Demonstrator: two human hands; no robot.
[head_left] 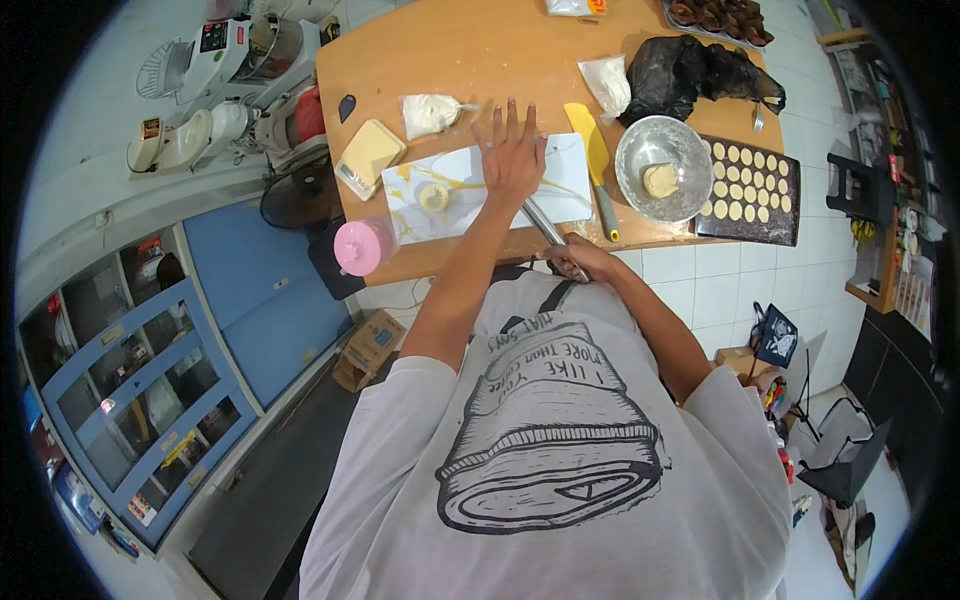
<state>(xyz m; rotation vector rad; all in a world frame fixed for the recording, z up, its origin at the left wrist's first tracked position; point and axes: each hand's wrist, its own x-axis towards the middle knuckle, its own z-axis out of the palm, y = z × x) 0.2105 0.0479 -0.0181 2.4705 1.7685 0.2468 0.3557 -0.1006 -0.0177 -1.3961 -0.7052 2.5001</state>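
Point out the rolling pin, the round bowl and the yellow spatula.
Rolling pin [543,221], head view: on its bare metal barrel.
Round bowl [650,139], head view: on its inner wall.
Yellow spatula [590,143], head view: on its broad blade.

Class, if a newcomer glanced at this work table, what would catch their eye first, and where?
Probably the left hand, spread over the marbled white board at upper centre, with the right hand just below, gripping a metal rod. Next, toward the right, come the bowl with its dough lump and the dark tray of pale dough rounds.
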